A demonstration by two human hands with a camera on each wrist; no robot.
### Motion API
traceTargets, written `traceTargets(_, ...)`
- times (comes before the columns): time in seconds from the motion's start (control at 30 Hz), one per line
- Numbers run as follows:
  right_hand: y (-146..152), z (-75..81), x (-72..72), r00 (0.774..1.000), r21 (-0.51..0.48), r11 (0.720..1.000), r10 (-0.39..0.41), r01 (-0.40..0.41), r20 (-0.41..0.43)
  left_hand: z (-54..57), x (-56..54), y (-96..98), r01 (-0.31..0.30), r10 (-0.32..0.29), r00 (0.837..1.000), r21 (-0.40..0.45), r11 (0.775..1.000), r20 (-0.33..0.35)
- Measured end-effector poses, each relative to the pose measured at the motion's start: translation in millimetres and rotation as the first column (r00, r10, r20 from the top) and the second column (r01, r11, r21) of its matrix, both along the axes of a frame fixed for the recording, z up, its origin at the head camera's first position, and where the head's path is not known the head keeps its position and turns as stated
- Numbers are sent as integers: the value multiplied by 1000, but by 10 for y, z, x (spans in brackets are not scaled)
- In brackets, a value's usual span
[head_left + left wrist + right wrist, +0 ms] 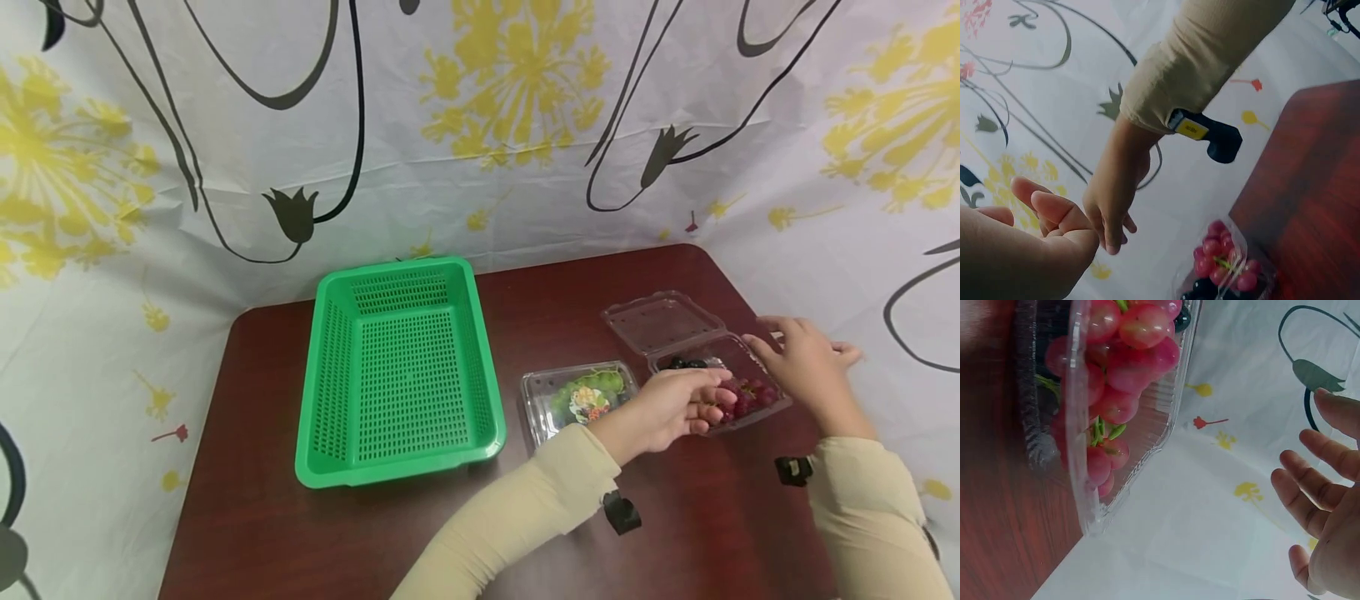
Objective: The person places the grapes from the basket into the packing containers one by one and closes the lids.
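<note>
An opened clear plastic box (757, 350) holds red grapes (1129, 381) on green stems and dark grapes (1204, 289). Its hinged lid (660, 321) lies folded back behind it. My left hand (675, 408) hovers at the box's left side with loosely bent fingers and nothing in them, overlapping some red grapes in the head view. Over the right edge of the box, my right hand (810, 367) has spread, relaxed fingers (1310, 494) and holds nothing. Left of the left hand sits a closed clear box (536, 400) with green grapes (607, 383) and a printed label, partly covered by my forearm.
A green perforated plastic basket (491, 417) stands on the left of the dark red table (247, 467), with nothing in it. White cloth (517, 208) with flower prints hangs behind and beside the table. Black straps are on both sleeves.
</note>
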State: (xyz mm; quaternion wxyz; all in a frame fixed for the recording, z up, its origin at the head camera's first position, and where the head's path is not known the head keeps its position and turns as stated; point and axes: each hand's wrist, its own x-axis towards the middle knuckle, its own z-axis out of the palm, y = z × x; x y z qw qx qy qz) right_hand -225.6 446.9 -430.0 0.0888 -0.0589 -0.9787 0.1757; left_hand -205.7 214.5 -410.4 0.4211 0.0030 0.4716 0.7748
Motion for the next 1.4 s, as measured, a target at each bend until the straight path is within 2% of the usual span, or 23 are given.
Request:
traceTargets(0.3,126,-42,-254,991,-42,999,7,-1,134,-185,-182,-13,-78,81,995,-49,996,58)
traceTargets(0.43,165,-82,-353,983,-66,998,2,11,183,-300,-263,-12,-86,92,993,-68,994,77)
traceTargets(0.63,205,-176,-487,966,-68,998,7,11,258,-439,-347,-4,-83,89,987,-45,995,134)
traceTargets(0.87,204,-341,-604,939,-22,1000,10,-3,343,-569,-381,61,-109,116,980,-54,993,163)
traceTargets(1.1,159,-387,-684,892,-19,1000,12,-4,453,-628,-409,139,-135,150,972,-90,987,180)
traceTargets(1.4,146,-446,-713,877,23,999,-33,25,479,-654,-387,178,-156,182,962,-137,978,203)
